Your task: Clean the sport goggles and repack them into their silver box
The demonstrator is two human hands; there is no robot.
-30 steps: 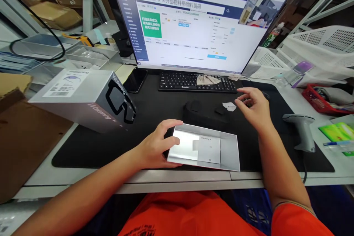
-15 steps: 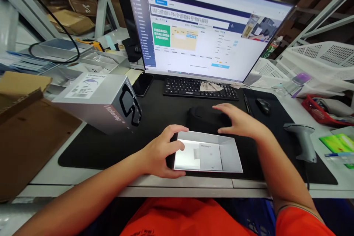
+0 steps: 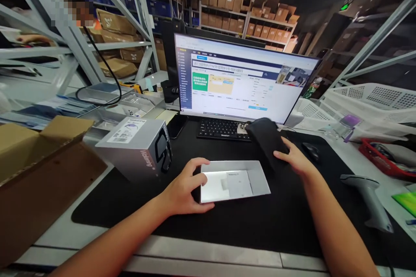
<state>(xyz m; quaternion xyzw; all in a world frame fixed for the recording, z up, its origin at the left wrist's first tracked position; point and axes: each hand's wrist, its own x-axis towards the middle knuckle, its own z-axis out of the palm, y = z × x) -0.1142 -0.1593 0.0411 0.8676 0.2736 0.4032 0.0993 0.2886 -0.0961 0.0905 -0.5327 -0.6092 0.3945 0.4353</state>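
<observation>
My left hand (image 3: 186,188) grips the left end of an open white box (image 3: 260,177), fingers over its rim and thumb along the near side. Inside the box lies a white printed leaflet (image 3: 238,184). Up and to the right, my right hand (image 3: 294,156) holds a black case (image 3: 266,138), tilted above the mat and partly in front of the keyboard (image 3: 221,130). A grey printed carton (image 3: 130,151) with a goggle picture stands upright to the left of my left hand.
A monitor (image 3: 234,82) stands behind the keyboard. On the right are a mouse (image 3: 311,152), a barcode scanner (image 3: 367,197), a red basket (image 3: 373,160) and white baskets (image 3: 373,99). An open cardboard box (image 3: 48,186) sits on the left. A person is partly visible behind the rack.
My right hand has taken hold of the black case and lifted it off the mat. The left hand stays on the white box. The camera view has tilted upward.
</observation>
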